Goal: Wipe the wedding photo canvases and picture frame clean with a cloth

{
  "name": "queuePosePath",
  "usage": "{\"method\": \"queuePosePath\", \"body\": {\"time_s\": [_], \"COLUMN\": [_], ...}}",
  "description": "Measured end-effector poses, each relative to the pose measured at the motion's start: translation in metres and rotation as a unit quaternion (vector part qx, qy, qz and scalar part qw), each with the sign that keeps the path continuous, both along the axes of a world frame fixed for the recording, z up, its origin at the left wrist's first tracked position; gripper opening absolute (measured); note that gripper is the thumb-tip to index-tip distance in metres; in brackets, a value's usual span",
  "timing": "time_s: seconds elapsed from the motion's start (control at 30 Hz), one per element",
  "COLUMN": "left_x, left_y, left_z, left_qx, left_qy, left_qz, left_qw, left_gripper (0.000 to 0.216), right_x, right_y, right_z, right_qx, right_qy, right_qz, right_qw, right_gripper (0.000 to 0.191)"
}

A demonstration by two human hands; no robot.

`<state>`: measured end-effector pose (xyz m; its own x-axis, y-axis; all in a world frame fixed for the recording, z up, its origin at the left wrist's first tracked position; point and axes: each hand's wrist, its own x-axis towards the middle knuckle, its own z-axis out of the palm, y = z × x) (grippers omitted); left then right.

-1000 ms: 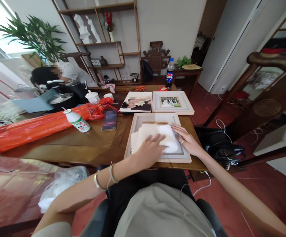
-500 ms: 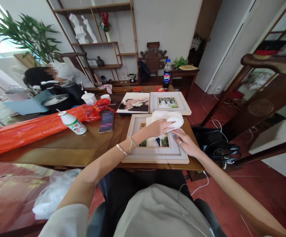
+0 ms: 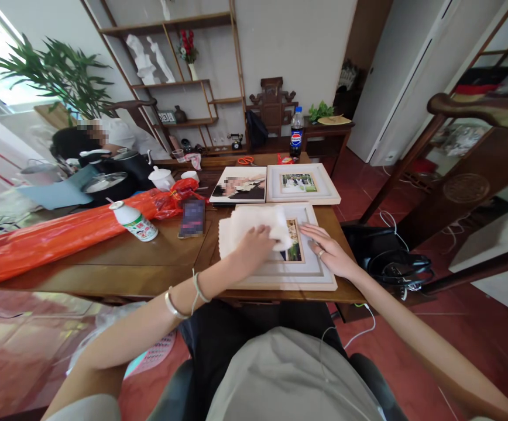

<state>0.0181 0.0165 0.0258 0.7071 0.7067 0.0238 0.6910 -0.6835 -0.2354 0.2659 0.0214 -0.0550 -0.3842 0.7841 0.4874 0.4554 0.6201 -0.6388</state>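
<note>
A pale wooden picture frame [image 3: 306, 273] lies flat at the near edge of the wooden table [image 3: 140, 257]. My left hand [image 3: 254, 248] presses a white cloth [image 3: 247, 228] onto the left half of the frame, fingers closed over the cloth. My right hand [image 3: 330, 251] lies flat with fingers spread on the frame's right border, holding it down. Part of the photo [image 3: 295, 248] shows between both hands.
Two more framed pictures [image 3: 302, 182] [image 3: 239, 184] lie just beyond. A phone [image 3: 191, 217], a white bottle [image 3: 133, 221] and a long orange plastic bag [image 3: 56, 234] lie to the left. Pots, teacups and a seated person are far left. A black bag [image 3: 390, 257] sits on the floor right.
My left hand with the cloth went from the frame's middle up to its far right corner, then swept back left across the glass. My right hand stayed on the right border.
</note>
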Motion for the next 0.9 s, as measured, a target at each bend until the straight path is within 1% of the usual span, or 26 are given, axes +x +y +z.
{"method": "queuePosePath", "body": {"time_s": [0.07,0.13,0.23,0.3,0.37,0.43,0.53,0.6,0.67,0.73,0.77,0.83,0.9], "left_x": [0.012,0.025,0.040,0.045,0.047,0.048,0.043,0.033,0.017,-0.002,-0.012,-0.030,-0.044], "left_y": [-0.025,-0.052,-0.087,-0.101,-0.102,-0.091,-0.059,-0.034,-0.009,0.014,0.025,0.046,0.064], "left_z": [0.000,0.001,0.005,0.006,0.003,-0.002,-0.004,0.004,0.016,0.026,0.028,0.022,0.007], "left_qx": [-0.003,0.001,0.023,0.035,0.036,0.026,0.001,-0.005,0.009,0.040,0.058,0.075,0.049], "left_qy": [-0.002,0.001,0.004,-0.001,0.000,0.008,0.011,-0.010,-0.033,-0.045,-0.048,-0.053,-0.057], "left_qz": [-0.045,-0.090,-0.137,-0.164,-0.159,-0.113,-0.012,0.046,0.079,0.085,0.083,0.061,0.020], "left_qw": [0.999,0.996,0.990,0.986,0.987,0.993,1.000,0.999,0.996,0.995,0.994,0.994,0.997], "left_gripper": [0.032,0.027,0.023,0.025,0.028,0.030,0.035,0.035,0.038,0.041,0.041,0.041,0.046], "right_x": [0.000,0.000,0.000,0.000,0.000,0.000,-0.001,-0.001,-0.001,-0.001,-0.001,-0.001,-0.001], "right_y": [0.000,-0.001,-0.003,-0.003,-0.002,-0.001,-0.001,-0.001,-0.001,-0.001,-0.001,-0.002,-0.002], "right_z": [0.000,0.001,0.005,0.006,0.006,0.005,0.002,0.002,0.002,0.003,0.003,0.004,0.005], "right_qx": [0.003,-0.003,-0.018,-0.017,-0.013,-0.008,-0.004,-0.005,-0.005,-0.005,-0.006,-0.012,-0.021], "right_qy": [0.004,0.006,0.006,0.013,0.018,0.017,0.012,0.011,0.013,0.013,0.012,0.009,0.007], "right_qz": [-0.001,-0.006,0.005,0.016,0.016,0.009,0.003,0.004,0.004,0.007,0.008,0.009,0.005], "right_qw": [1.000,1.000,1.000,1.000,1.000,1.000,1.000,1.000,1.000,1.000,1.000,1.000,1.000], "right_gripper": [0.041,0.040,0.040,0.040,0.039,0.038,0.038,0.039,0.039,0.039,0.039,0.039,0.039]}}
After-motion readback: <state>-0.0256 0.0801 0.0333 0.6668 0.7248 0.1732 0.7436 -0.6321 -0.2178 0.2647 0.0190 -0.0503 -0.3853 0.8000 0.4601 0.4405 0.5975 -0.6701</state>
